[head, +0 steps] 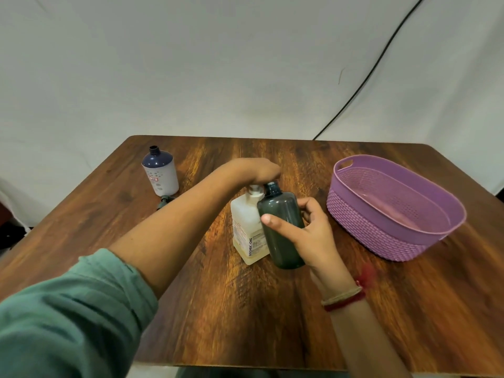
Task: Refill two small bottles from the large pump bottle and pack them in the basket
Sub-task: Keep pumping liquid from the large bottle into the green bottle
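Observation:
A large translucent white pump bottle [244, 227] stands at the table's middle, with yellowish liquid low inside. My left hand [259, 170] lies on top of its pump head, fingers bent down over it. My right hand [308, 233] grips a small dark grey bottle [281, 227], uncapped, held tilted against the pump bottle with its open neck under the pump spout. A second small bottle [161, 170], white with a dark blue top and no cap, stands at the far left. A purple basket [392, 233] with nothing in it sits at the right.
A small dark cap or pump part [165, 199] lies on the wooden table [218, 309] just in front of the white and blue bottle. A black cable [368, 75] runs down the white backdrop to the table's far edge.

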Demonstrator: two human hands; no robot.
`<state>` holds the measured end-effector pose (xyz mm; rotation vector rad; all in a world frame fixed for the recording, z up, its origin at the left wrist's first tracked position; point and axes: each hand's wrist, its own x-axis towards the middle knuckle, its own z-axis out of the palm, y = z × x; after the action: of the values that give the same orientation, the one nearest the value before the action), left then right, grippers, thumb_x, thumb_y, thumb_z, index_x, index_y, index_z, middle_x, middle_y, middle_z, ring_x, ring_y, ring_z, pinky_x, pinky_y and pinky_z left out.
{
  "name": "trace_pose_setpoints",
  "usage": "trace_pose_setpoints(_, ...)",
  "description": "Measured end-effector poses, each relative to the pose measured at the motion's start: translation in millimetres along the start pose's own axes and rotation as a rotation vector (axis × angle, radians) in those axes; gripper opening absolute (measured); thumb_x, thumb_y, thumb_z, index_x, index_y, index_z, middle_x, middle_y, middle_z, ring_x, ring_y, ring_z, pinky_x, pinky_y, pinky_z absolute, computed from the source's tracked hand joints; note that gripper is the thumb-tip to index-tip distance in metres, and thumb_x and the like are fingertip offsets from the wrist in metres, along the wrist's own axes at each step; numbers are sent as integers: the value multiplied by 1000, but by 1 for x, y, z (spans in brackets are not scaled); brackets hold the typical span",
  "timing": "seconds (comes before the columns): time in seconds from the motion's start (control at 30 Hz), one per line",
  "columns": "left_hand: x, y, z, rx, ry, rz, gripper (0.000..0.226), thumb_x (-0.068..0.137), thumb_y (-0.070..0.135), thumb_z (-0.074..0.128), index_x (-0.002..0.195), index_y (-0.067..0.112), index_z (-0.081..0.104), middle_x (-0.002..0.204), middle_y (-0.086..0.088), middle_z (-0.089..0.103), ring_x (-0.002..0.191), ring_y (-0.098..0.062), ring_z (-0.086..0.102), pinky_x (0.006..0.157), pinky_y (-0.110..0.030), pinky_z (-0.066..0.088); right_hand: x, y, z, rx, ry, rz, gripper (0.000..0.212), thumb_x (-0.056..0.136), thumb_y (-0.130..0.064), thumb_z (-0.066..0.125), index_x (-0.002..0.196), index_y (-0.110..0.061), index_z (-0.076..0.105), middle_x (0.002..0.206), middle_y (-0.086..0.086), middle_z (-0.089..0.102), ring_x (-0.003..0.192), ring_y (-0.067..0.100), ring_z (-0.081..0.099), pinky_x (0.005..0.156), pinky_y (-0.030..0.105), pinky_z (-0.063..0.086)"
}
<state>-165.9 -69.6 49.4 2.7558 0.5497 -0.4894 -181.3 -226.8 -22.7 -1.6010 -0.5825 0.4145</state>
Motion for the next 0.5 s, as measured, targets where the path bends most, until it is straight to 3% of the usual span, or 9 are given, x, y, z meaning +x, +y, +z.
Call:
trace_pose_setpoints(0.1,-2,0,-3,7,-14,10,36,100,8,30,132,1,46,121,-14,54,95,-20,48,84,-31,42,1,-2,0,-13,-4,-1,65,43,-54,84,94,-26,53,103,-5,61,96,9,59,71,23,47)
trace_pose_setpoints(0.17,2,-1,-7,-35,-22,8,36,102,18,28,126,3,50,119,-12,56,87,-19,54,82,-31,44,2,-4,-1,-21,-11,-5,67,43,-55,86,94,-27,52,104,-5,61,98,10,59,73,25,48)
trace_pose_setpoints(0.3,3,2,-7,-118,19,-16,40,104,27,24,120,3,53,103,-11,56,72,-16,54,66,-24,44,5,-3,-2,-39,-11,-6,68,42,-57,86,93,-28,53,105,-6,61,98,9,59,76,27,50)
trace_pose_setpoints(0.37,3,1,-1,-125,30,-20,39,104,21,23,121,1,52,102,-11,56,76,-16,52,69,-24,44,5,0,-2,-49,-11,-6,70,38,-59,83,93,-28,53,104,-6,62,97,9,60,76,28,51)
trace_pose_setpoints(0.5,-2,-1,0,-164,14,-36,41,104,20,23,126,1,51,125,-15,55,104,-26,56,90,-34,44,2,0,0,-46,-17,-11,71,37,-61,82,93,-29,54,103,-5,62,96,9,60,77,30,52)
